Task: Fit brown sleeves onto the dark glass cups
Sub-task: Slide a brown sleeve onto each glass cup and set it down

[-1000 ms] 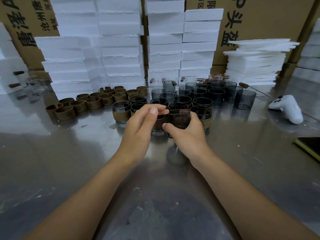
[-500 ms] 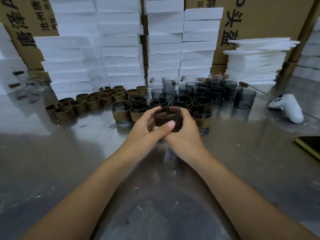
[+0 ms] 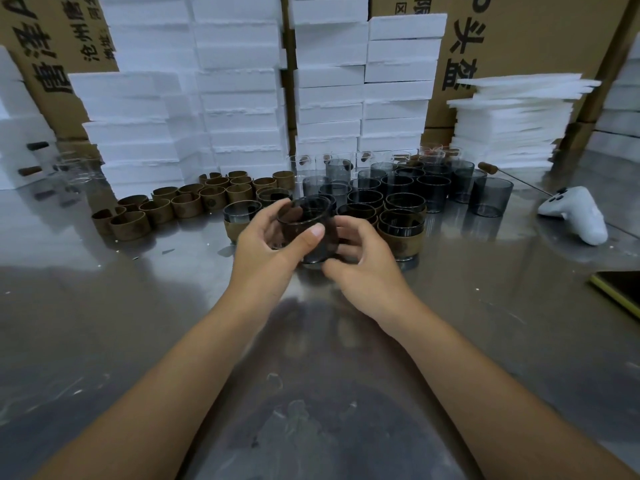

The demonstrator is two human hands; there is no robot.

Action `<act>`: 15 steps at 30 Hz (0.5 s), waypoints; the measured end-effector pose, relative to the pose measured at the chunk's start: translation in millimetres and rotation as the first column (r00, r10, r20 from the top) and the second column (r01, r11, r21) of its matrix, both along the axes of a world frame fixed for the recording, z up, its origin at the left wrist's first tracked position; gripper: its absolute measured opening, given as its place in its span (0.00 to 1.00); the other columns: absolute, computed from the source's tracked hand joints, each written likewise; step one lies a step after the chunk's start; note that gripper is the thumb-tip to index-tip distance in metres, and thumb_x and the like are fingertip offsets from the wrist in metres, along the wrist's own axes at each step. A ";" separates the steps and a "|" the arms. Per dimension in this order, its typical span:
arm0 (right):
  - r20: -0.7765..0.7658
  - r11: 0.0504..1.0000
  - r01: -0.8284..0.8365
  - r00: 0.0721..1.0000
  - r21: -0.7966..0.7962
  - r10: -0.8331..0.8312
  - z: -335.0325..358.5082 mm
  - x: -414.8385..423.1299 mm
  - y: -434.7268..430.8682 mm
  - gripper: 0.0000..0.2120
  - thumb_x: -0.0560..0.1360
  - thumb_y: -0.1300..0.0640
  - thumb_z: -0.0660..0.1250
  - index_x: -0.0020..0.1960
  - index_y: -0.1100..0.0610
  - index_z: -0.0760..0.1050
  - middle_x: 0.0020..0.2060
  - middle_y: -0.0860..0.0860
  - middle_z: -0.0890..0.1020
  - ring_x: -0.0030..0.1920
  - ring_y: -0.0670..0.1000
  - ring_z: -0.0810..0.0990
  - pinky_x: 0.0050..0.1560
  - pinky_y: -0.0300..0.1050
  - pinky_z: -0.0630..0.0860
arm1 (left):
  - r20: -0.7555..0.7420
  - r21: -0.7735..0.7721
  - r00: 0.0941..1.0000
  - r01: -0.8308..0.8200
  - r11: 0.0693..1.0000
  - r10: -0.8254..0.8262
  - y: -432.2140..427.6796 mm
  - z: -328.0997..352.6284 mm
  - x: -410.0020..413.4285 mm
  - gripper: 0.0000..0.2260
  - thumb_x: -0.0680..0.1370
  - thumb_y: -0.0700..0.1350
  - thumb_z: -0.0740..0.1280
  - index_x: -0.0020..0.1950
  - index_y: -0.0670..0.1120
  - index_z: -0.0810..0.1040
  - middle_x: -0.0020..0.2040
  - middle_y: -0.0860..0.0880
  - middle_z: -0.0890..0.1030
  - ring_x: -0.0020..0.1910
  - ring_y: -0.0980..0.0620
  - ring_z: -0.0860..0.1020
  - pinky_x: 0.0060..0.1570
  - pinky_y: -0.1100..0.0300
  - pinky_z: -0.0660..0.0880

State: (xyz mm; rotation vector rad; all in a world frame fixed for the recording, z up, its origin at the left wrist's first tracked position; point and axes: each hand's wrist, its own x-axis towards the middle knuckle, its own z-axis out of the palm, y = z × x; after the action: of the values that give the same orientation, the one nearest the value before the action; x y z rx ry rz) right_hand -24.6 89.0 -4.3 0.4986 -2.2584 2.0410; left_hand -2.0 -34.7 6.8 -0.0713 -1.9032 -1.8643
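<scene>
Grips one dark cup (image 3: 308,233) in the left hand (image 3: 266,247), thumb across the front wall, fingers round the back, mouth tilted toward the camera. Holds it just above the table (image 3: 346,393), in front of the sleeved cups (image 3: 401,237). Curls the right hand (image 3: 370,271) against the cup's right side, thumb at its base, fingertips on the glass. Possibly a sleeve already round it; too dark and blurred to tell. Loose sleeves (image 3: 166,207) clustered on the left, touching one another. Bare cups (image 3: 433,188) packed behind the sleeved ones. Foam blocks (image 3: 239,98) stacked along the back. White controller (image 3: 575,213) lying well to the right, apart from the cups.
</scene>
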 end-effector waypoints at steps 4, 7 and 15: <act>0.196 0.961 0.028 0.980 -0.276 0.028 9.1 -2.1 6.0 0.13 0.77 0.68 0.61 0.52 0.52 0.75 0.49 0.53 0.83 0.46 0.47 0.83 0.42 0.35 0.78 | -0.022 -0.009 1.000 -0.008 1.000 0.008 -2.5 -0.9 -0.6 0.23 0.71 0.42 0.74 0.65 0.48 0.73 0.59 0.50 0.80 0.60 0.57 0.78 0.58 0.63 0.75; 0.331 0.902 0.089 0.941 -0.423 0.062 10.7 -6.0 11.1 0.08 0.80 0.62 0.60 0.56 0.57 0.76 0.50 0.55 0.83 0.45 0.49 0.83 0.47 0.40 0.78 | -0.030 -0.075 0.998 0.050 0.996 -0.052 -0.1 -2.9 1.1 0.30 0.64 0.50 0.74 0.65 0.49 0.73 0.59 0.52 0.81 0.59 0.58 0.78 0.55 0.64 0.76; 0.474 0.815 0.040 0.829 -0.578 0.296 13.0 -3.6 15.5 0.12 0.80 0.57 0.57 0.43 0.60 0.76 0.40 0.56 0.83 0.34 0.51 0.82 0.31 0.41 0.78 | 0.010 -0.162 0.982 0.186 0.969 -0.187 6.3 -8.9 1.9 0.26 0.59 0.51 0.75 0.56 0.56 0.75 0.53 0.58 0.82 0.56 0.62 0.79 0.56 0.68 0.74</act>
State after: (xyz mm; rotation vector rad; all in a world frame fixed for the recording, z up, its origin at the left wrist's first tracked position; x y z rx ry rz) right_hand -28.2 104.5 8.8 0.0090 -1.6619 3.0849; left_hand -0.1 -28.4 -2.1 -0.3188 -2.1045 -1.8190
